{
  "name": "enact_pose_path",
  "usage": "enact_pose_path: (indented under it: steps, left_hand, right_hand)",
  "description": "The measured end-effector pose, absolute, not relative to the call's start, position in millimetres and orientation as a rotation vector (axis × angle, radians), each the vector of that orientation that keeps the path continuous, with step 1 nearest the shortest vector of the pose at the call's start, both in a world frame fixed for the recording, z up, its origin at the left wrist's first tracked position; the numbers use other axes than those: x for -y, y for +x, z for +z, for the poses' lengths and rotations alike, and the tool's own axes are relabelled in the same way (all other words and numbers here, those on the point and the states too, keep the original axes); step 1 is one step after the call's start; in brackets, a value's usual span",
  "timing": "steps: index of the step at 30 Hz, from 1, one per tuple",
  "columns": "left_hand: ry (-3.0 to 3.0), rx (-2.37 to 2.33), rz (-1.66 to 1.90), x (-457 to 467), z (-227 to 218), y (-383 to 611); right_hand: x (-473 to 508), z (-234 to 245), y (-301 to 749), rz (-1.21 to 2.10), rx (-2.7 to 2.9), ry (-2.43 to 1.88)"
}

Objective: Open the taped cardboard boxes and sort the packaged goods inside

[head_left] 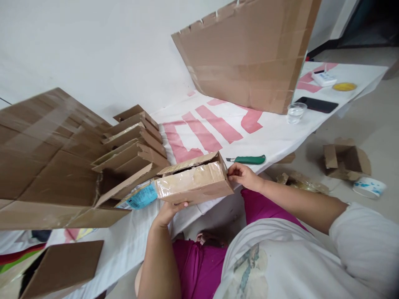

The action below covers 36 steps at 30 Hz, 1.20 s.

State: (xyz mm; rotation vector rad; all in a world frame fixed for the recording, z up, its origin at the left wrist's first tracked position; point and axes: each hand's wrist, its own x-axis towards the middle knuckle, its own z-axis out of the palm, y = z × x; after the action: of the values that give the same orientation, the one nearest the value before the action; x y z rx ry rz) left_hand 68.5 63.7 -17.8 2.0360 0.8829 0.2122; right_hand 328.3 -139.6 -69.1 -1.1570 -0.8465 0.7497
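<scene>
A long, narrow cardboard box (193, 181), wrapped with clear tape, lies across the table edge in front of me. Its top shows a gap along one flap. My left hand (171, 210) grips the box from below near its left part, thumb along the lower side and the other fingers hidden beneath. At the right end, the bent fingers of my right hand (245, 176) pinch the box's end edge. A blue printed label (142, 196) shows just left of the box. Behind my right hand lies a green utility knife (249, 159), blade out to the left.
Several slim cardboard boxes (137, 137) stand in a row beside a large carton (46, 158). A big cardboard sheet (246, 58) leans at the back. A clear cup (296, 113) and a phone (317, 104) sit near the table edge. An open box (346, 160) lies on the floor.
</scene>
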Motion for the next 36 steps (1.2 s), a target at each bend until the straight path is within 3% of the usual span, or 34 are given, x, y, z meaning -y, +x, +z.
enact_pose_path:
  steps: [11,19,24,29,36]
  left_hand:
    - [2.082,-0.852,0.286,-66.2,-21.4,67.4]
    - [2.064,-0.851,0.302,-64.6,-16.8,71.9]
    - [2.043,-0.853,0.324,-59.0,-8.9,77.5]
    - [2.025,-0.845,0.291,-58.4,-11.8,74.6]
    - [1.94,-0.827,0.23,-68.2,-19.1,64.4]
  right_hand:
    - [150.0,-53.8,333.4,0.659,0.639,-1.276]
    - [230.2,-35.4,497.9,0.261,0.417,-1.814]
    - [256.0,-45.4,560.5,0.288,0.428,-2.183]
    - [258.7,-60.4,570.5,0.266,0.513,-2.38]
    - [277.5,-59.3,558.3,-0.024,0.54,-2.424]
